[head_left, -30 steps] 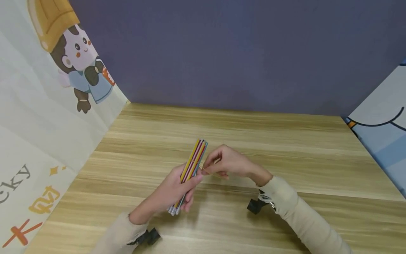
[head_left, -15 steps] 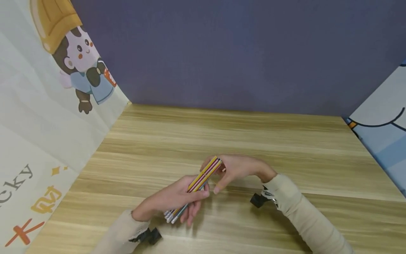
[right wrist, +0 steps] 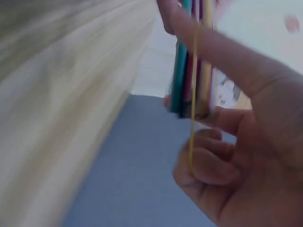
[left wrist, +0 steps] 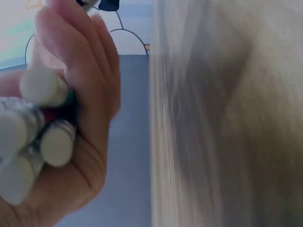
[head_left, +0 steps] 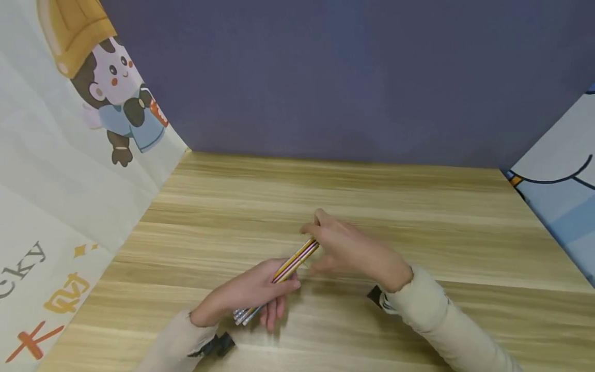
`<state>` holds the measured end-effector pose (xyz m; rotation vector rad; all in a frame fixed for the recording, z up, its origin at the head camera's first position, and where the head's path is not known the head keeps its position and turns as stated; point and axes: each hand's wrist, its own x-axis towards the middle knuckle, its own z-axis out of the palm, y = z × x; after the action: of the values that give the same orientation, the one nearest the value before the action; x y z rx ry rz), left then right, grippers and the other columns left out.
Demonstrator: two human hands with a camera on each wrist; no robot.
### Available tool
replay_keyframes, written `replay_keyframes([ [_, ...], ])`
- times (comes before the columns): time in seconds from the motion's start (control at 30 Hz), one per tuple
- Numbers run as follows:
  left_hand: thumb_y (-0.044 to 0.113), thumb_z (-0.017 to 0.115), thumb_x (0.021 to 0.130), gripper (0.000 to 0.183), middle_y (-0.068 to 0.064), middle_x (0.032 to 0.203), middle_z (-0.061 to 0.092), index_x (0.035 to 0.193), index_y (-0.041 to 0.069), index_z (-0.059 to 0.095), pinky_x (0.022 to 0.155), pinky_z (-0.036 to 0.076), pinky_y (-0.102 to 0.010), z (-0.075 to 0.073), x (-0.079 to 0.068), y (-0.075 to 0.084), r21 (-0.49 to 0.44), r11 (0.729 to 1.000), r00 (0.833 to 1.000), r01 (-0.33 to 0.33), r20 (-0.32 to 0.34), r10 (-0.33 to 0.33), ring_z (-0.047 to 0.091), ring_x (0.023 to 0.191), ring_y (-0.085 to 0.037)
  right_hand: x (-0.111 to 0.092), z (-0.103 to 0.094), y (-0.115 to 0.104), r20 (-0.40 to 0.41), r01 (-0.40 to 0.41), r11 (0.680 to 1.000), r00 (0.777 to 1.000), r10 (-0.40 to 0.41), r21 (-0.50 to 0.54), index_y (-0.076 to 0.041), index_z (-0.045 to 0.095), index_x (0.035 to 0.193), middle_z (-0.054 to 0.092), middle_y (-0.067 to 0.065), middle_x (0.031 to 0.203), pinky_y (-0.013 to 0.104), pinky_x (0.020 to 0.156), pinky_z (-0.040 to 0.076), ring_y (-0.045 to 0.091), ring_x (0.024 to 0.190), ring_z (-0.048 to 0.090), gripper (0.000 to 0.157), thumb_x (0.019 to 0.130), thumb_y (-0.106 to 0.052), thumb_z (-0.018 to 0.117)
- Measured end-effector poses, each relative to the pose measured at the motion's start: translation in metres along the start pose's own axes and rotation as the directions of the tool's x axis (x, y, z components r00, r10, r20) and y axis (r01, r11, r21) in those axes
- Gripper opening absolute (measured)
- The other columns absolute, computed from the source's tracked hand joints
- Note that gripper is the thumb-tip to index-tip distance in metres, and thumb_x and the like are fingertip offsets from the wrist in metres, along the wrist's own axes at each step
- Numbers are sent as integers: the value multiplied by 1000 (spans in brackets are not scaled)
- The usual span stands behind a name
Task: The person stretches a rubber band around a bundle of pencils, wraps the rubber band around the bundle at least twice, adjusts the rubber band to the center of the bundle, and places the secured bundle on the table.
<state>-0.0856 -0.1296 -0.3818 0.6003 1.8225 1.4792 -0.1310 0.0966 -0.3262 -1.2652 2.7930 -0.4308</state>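
Observation:
My left hand point(head_left: 248, 287) grips a bundle of several pencils point(head_left: 297, 261), tilted up to the right above the table. White eraser ends point(left wrist: 57, 144) fill the left of the left wrist view, below the palm. At the bundle's other end, my right hand point(head_left: 355, 250) is spread around the pencils, thumb apart from the fingers. A thin yellow rubber band point(right wrist: 193, 127) runs taut from that thumb to the curled fingers point(right wrist: 208, 165), passing in front of the pencils. Whether it also loops round the bundle at this end is hidden.
Beneath both hands lies a wood-grain table point(head_left: 395, 320). A dark blue-grey panel point(head_left: 344, 82) stands along its back edge. Printed cloth point(head_left: 69, 170) flanks the left side, and another print point(head_left: 567, 170) the right.
The pencil bundle has tipped lower and to the right. My right hand has gone from beside the bundle, pulling at the band, to over its upper end, with thumb and fingers spread.

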Motion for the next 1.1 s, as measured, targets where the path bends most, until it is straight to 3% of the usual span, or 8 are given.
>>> replay_keyframes([
  [0.17, 17, 50, 105, 23, -19, 63, 64, 111, -6, 48, 36, 54, -42, -4, 2, 0, -12, 999, 998, 32, -58, -33, 63, 42, -24, -4, 7, -26, -143, 35, 932, 985, -92, -362, -5, 60, 115, 46, 3, 89, 14, 42, 38, 6, 56, 44, 57, 72, -27, 91],
  [0.27, 18, 50, 105, 27, -18, 65, 65, 121, -3, 46, 37, 55, -37, -9, 6, -2, -68, 997, 996, 18, -82, -24, 63, 45, -23, -4, 9, -33, -221, 37, 913, 966, -138, -407, -2, 62, 114, 49, 5, 89, 13, 41, 36, 6, 58, 44, 44, 79, -17, 85],
  [0.33, 18, 51, 105, 27, -15, 65, 64, 125, 0, 45, 36, 53, -32, -14, 9, -3, -113, 994, 990, 10, -139, -26, 62, 45, -20, -3, 9, -36, -302, 71, 922, 933, -197, -382, -3, 64, 108, 51, 4, 85, 13, 42, 37, 8, 60, 43, 27, 85, -9, 78],
  [0.47, 17, 51, 105, 28, -10, 63, 61, 129, 4, 44, 35, 48, -25, -21, 9, -5, -189, 982, 970, -24, -243, -23, 57, 44, -15, 1, 9, -37, -457, 245, 941, 826, -329, -236, -7, 66, 93, 57, 0, 78, 14, 50, 42, 9, 64, 48, 8, 88, -4, 72],
  [0.6, 18, 51, 105, 38, -10, 63, 62, 140, 9, 39, 34, 49, -28, -17, 4, -3, -203, 976, 980, -76, -196, 36, 57, 43, -15, 5, 8, -31, -555, 386, 922, 775, -302, 37, -5, 71, 93, 64, -1, 81, 13, 54, 45, 8, 65, 52, 10, 86, 2, 71],
  [0.8, 20, 51, 105, 42, -8, 63, 61, 143, 10, 38, 33, 49, -31, -9, 2, 2, -196, 967, 964, -166, -240, 116, 57, 42, -15, 10, 9, -22, -582, 415, 862, 792, -184, 292, -9, 72, 92, 52, -7, 65, 11, 45, 34, 2, 54, 41, 10, 89, 0, 69],
  [1.0, 17, 50, 105, 41, -6, 63, 60, 143, 6, 37, 34, 48, -28, -10, 2, 3, -287, 929, 963, -235, -200, 182, 55, 41, -14, 11, 10, -14, -446, 316, 883, 884, -141, 347, -11, 69, 92, 56, -7, 74, 18, 47, 43, 4, 60, 47, 12, 90, -1, 65],
  [1.1, 14, 48, 106, 41, -5, 64, 60, 144, 4, 35, 33, 47, -27, -9, 1, 2, -345, 898, 961, -272, -154, 231, 55, 41, -13, 10, 9, -8, -412, 285, 895, 902, -130, 342, -15, 66, 81, 57, -9, 74, 21, 49, 45, 5, 62, 48, 17, 85, 1, 64],
])
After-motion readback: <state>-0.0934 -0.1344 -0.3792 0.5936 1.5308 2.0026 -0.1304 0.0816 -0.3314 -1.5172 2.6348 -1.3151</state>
